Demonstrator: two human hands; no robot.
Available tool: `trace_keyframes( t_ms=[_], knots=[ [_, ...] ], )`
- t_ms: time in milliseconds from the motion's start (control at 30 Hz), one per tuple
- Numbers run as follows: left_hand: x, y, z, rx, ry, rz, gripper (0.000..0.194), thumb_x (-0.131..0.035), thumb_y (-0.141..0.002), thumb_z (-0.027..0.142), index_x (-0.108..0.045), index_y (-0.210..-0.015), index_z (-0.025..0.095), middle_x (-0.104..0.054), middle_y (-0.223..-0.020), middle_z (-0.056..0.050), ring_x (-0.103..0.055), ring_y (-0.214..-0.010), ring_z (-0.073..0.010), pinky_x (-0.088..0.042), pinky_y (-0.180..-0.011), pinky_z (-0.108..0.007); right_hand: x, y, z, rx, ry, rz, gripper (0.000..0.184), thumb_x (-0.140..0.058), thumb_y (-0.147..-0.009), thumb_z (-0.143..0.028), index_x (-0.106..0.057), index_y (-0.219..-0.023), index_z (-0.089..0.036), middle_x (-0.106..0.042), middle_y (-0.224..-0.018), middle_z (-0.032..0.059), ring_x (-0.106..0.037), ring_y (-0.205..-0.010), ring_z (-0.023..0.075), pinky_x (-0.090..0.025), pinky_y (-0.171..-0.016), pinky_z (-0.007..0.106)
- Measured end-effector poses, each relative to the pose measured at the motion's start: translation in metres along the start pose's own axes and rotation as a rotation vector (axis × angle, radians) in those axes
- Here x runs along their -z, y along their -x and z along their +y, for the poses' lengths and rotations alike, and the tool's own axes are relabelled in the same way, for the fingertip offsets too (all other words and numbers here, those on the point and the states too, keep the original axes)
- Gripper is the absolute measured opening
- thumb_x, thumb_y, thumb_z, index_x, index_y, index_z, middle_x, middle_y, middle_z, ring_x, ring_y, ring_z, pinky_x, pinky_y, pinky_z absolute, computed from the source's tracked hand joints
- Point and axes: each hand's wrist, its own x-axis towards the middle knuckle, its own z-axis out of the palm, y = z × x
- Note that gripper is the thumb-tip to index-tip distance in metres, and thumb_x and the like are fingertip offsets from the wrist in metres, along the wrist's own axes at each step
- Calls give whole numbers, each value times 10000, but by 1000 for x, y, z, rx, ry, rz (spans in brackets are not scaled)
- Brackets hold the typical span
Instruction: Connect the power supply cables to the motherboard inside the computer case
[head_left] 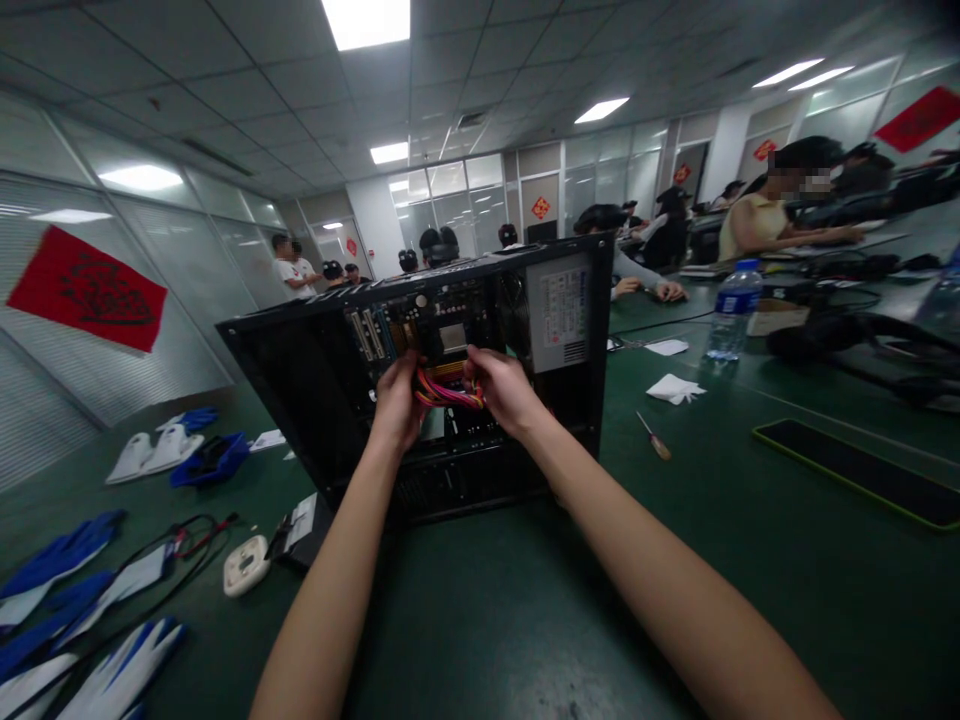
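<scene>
A black computer case point(300, 390) stands open-sided on the green table, its inside facing me. Both my hands reach into it and hold a bundle of red, pink and yellow cables point(448, 393). My left hand point(397, 398) grips the bundle's left end, fingers closed. At the other end my right hand point(501, 385) pinches the cables near the motherboard point(452, 338); the fingertips partly hide what is between them. To the upper right in the case sits a silver power supply point(559, 312) with a label. Expansion slots point(369, 335) show at upper left.
Blue-and-white gloves point(124, 670), a white round-cornered object point(246, 566) and dark cables lie left. Right of the case are a screwdriver point(655, 437), crumpled tissue point(675, 389), a water bottle point(733, 312), headphones point(862, 350) and a black mat point(862, 470). Other people sit beyond.
</scene>
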Motion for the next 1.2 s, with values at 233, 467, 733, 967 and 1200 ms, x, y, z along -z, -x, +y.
trace_keyframes(
  t_ms=[233,467,733,967,1200],
  knots=[
    [6,8,28,-222,-147,43,411,-698,-789,561,-584,-717,173,-535,-571,45,-472,-503,-88,-381,-501,-200,-3,27,-29,159,820,-343,364,-515,-970,-416,-660,-745,-169,-654,-698,30,-588,-673,149,-391,-640,247],
    [-3,30,50,-266,-353,-137,411,-682,-844,544,-682,-734,148,-599,-612,-7,-566,-585,-127,-444,-535,-212,-18,58,-68,304,896,-449,377,-578,-962,-449,-677,-735,-165,-653,-673,19,-577,-636,134,-368,-616,246],
    [-9,49,81,76,88,-280,279,-784,-800,256,-713,-1052,159,-725,-905,-55,-676,-681,-112,-590,-658,-214,-1,54,-82,264,458,-321,400,-607,-909,-504,-619,-702,-163,-521,-589,-37,-452,-526,86,-324,-513,220],
    [-34,54,76,338,467,-139,63,-659,-878,82,-712,-908,100,-735,-827,-51,-687,-663,-66,-585,-693,-120,4,53,-91,323,467,-221,424,-625,-879,-566,-641,-784,-153,-534,-625,-23,-477,-583,104,-344,-526,229],
    [-33,51,65,222,363,-156,141,-752,-799,119,-756,-940,118,-745,-797,-25,-660,-611,-54,-562,-639,-134,8,49,-85,296,543,-193,427,-611,-893,-564,-582,-730,-170,-522,-599,-30,-470,-549,99,-339,-509,232]
  ],
)
